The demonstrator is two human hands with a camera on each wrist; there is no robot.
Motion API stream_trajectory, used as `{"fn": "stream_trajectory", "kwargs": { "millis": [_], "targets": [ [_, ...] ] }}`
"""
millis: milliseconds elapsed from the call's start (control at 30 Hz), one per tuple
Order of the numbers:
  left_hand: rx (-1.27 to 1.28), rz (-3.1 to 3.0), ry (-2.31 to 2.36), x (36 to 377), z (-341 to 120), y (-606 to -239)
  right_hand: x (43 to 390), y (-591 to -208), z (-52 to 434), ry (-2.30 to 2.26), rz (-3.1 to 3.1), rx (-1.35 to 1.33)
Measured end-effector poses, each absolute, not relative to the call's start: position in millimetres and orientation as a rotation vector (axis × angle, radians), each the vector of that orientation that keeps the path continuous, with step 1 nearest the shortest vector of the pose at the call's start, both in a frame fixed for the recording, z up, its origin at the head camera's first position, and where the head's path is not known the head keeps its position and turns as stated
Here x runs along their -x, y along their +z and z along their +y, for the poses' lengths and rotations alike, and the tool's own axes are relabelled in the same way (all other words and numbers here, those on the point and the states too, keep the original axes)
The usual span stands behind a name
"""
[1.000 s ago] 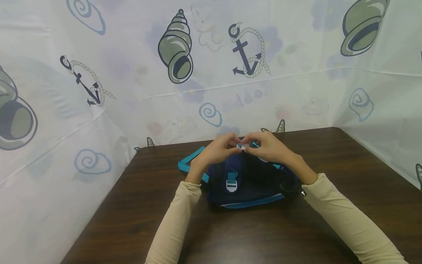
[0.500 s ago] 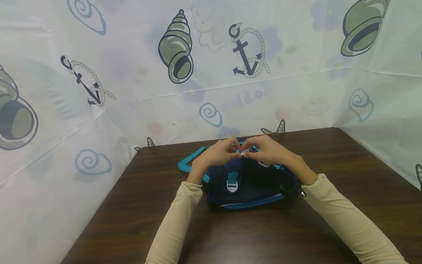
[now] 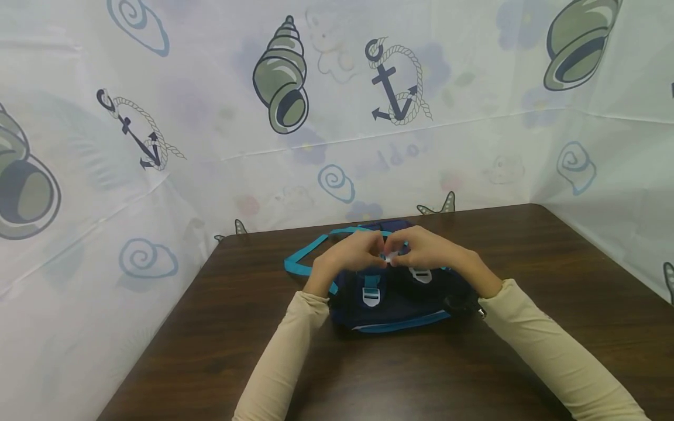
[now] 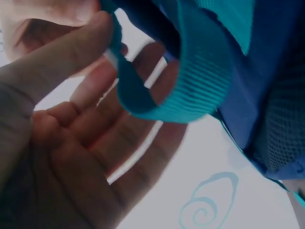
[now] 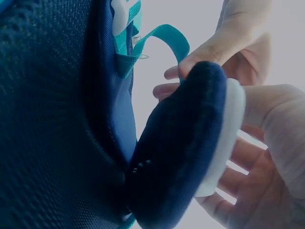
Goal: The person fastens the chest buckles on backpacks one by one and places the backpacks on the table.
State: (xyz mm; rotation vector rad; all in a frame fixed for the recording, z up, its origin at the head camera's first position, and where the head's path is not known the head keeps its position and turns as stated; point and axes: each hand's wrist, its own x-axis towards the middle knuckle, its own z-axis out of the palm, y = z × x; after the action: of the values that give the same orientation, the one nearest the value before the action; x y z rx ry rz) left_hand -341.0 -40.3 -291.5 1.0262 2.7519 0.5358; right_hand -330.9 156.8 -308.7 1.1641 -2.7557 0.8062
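A navy backpack (image 3: 402, 307) with teal webbing lies on the table under both hands. My left hand (image 3: 353, 252) pinches a teal strap (image 4: 200, 88) between thumb and fingers, its other fingers spread beneath the loop in the left wrist view. Fingertip to fingertip with it, my right hand (image 3: 429, 248) pinches a small white buckle (image 3: 390, 256), mostly covered by the fingers. In the right wrist view, a navy tab with a white buckle (image 5: 224, 143) stands in front of my right hand and hides part of its fingers.
Two more white buckles, one at the left front (image 3: 371, 297) and one at the right (image 3: 421, 275), show on the bag. A teal shoulder strap (image 3: 300, 257) loops out leftward over the brown table (image 3: 210, 351). Printed sheeting (image 3: 337, 146) hangs behind.
Both hands have come down and toward me together, with the small white buckle between them. More of the bag's top and the right buckle now show.
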Motion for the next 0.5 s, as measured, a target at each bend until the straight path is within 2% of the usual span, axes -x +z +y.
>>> {"fn": "stream_trajectory", "kwargs": {
  "millis": [500],
  "targets": [
    [-0.839,2.713,0.312,339,-21,-312,329,-324,148,0.723,-2.944,-1.226]
  ]
}}
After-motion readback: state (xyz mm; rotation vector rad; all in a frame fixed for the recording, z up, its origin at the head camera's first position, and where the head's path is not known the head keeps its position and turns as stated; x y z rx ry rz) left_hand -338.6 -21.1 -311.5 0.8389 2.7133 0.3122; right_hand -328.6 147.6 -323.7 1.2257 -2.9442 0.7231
